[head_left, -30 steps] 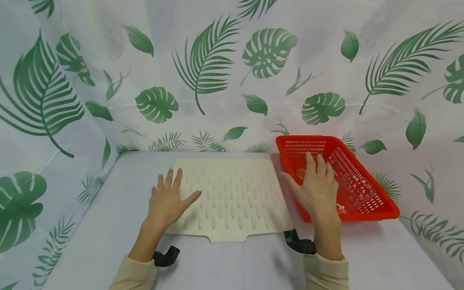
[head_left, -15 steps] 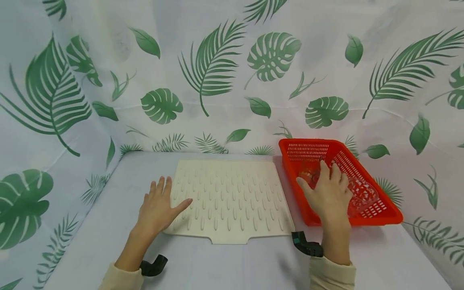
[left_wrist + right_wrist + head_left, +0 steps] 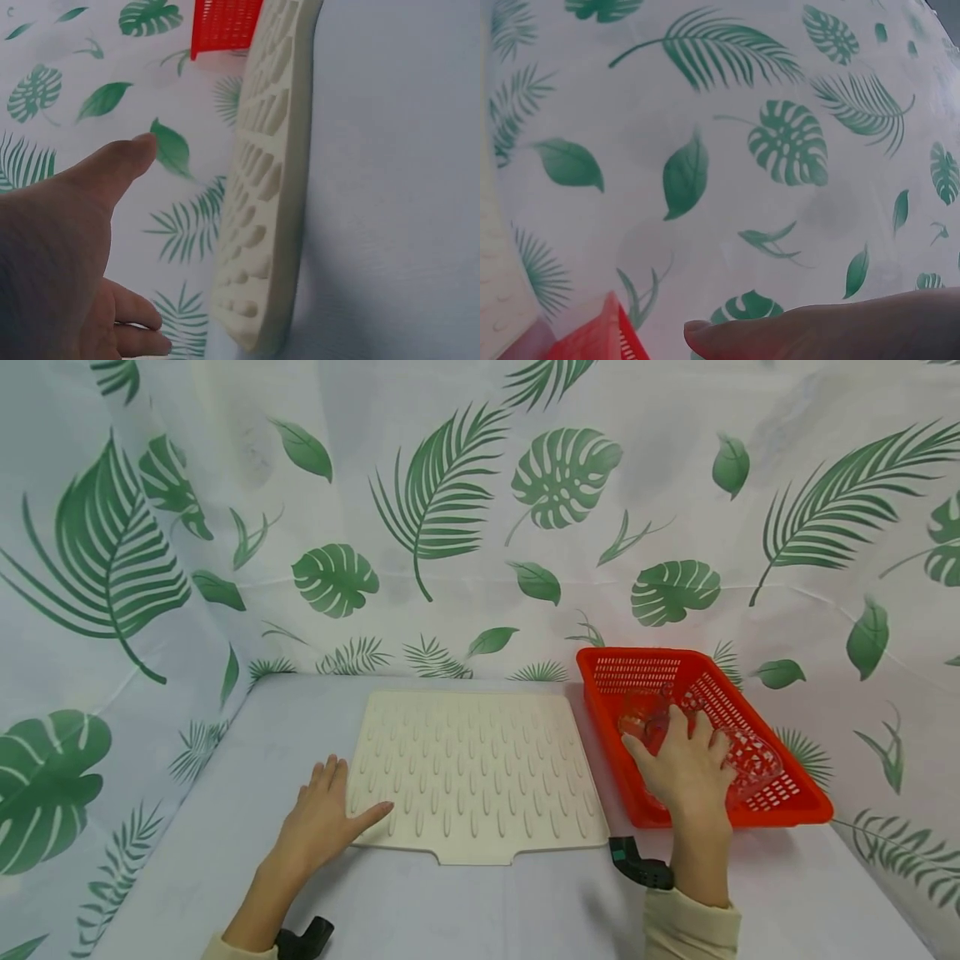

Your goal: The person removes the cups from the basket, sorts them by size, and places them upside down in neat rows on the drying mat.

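A cream drying board (image 3: 480, 760) with rows of raised ridges lies flat on the white table. My left hand (image 3: 318, 818) is over its lower left edge, fingers straight and thumb spread, holding nothing; the left wrist view shows the thumb (image 3: 112, 169) apart from the board. To the right stands a red plastic basket (image 3: 772, 818) holding clear, glass-like vessels. My right hand (image 3: 686, 772) reaches over it with spread, slightly bent fingers. One clear vessel (image 3: 757, 760) shows right of that hand, another clear piece (image 3: 636, 714) behind it. Whether the fingertips touch anything is hidden.
A white cloth wall (image 3: 450, 543) printed with green leaves rises behind and on the left of the white table (image 3: 420, 910). The basket stands beside the board's right edge. Black wrist devices (image 3: 641, 864) sit by both wrists.
My right hand has moved right and lowered toward the basket's contents. My left hand has drawn back toward the near left. Board and basket stay put; the view has shifted slightly.
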The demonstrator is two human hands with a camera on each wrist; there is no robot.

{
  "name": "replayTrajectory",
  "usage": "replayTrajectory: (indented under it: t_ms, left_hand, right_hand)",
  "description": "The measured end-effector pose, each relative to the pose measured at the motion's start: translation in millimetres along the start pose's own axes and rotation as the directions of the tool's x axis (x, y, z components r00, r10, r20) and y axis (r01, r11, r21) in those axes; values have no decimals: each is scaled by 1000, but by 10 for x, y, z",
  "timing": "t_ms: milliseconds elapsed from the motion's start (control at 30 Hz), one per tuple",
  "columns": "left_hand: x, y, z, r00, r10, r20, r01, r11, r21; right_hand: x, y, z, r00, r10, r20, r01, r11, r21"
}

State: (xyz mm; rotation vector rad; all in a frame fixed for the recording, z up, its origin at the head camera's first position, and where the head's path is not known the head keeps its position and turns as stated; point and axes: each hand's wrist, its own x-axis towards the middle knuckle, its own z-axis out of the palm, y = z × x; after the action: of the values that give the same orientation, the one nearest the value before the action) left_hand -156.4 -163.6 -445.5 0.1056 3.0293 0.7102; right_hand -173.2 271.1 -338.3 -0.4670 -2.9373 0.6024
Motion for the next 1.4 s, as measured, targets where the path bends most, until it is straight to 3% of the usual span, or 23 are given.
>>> replayTrajectory:
  t_ms: [267,533,933,1400]
  left_hand:
    - [-60,-66,134,996,-16,86,23,997,-74]
    - [-120,-114,238,994,-24,105,33,996,-87]
    - [-144,-195,257,997,13,72,-9,998,-56]
    - [-150,-266,261,998,57,22,-55,997,-61]
  right_hand:
    - [18,38,24,999,22,24,-22,1000,-5]
    - [15,55,46,1000,12,19,-12,1000,8]
    - [8,60,33,1000,-20,-9,20,999,35]
    - [75,115,-26,991,57,124,-73,988,133]
